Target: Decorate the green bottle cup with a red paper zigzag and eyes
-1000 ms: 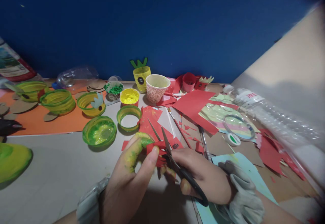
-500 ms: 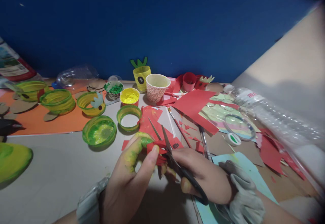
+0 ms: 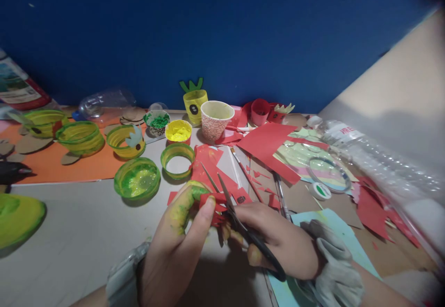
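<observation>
My left hand (image 3: 184, 237), its index finger smeared with yellow and green paint, pinches a small piece of red paper (image 3: 212, 199) between thumb and fingers. The paper has narrow pointed strips cut into its right side. In my right hand (image 3: 274, 237) is a pair of scissors (image 3: 257, 242) with black handles. Their blades are spread apart and point up and to the left, right beside the paper. Part of the paper is hidden by my fingers. Just behind lies another red paper strip (image 3: 240, 198) with a dark drawn spot.
Green-yellow painted rings and bowls (image 3: 137, 177) stand at the left, some on orange paper (image 3: 69, 168). Cups of yellow paint (image 3: 179, 132) and green paint (image 3: 157, 121) are behind. Red scraps, brushes (image 3: 246, 173) and a clear plastic bottle (image 3: 378, 154) lie to the right.
The left thumb and the red paper have shifted slightly left. The scissors keep nearly the same pose, blades still spread; the rest of the scene has barely moved.
</observation>
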The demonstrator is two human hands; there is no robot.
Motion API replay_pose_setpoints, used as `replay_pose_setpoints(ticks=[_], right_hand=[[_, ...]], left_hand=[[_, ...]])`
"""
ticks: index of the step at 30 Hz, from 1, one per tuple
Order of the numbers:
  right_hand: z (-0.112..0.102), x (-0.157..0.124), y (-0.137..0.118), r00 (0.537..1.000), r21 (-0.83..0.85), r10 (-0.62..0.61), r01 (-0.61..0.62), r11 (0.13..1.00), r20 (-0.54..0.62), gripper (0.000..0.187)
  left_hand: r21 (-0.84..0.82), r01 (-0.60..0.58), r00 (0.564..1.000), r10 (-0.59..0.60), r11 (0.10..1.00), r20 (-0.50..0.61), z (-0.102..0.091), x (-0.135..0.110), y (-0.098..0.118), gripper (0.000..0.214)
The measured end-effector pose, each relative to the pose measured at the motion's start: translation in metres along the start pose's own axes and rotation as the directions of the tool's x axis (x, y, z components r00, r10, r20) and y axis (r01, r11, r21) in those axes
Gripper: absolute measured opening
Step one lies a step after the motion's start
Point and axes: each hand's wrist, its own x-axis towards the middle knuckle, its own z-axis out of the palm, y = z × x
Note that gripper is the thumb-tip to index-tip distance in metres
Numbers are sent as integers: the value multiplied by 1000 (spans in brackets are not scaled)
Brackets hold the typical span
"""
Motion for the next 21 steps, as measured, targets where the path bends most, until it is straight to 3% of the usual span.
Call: replay_pose_setpoints(ticks=[11,21], right_hand=[[0,1,-1,1000,6,13,-13,1000,-9,81],[1,1,1,1000,19,19,-19,1000,7,80]], left_hand=[[-65,50,999,-50,997,15,-1,0,0,21],[-111,93,994,-99,989,-46,2,-3,2,17]])
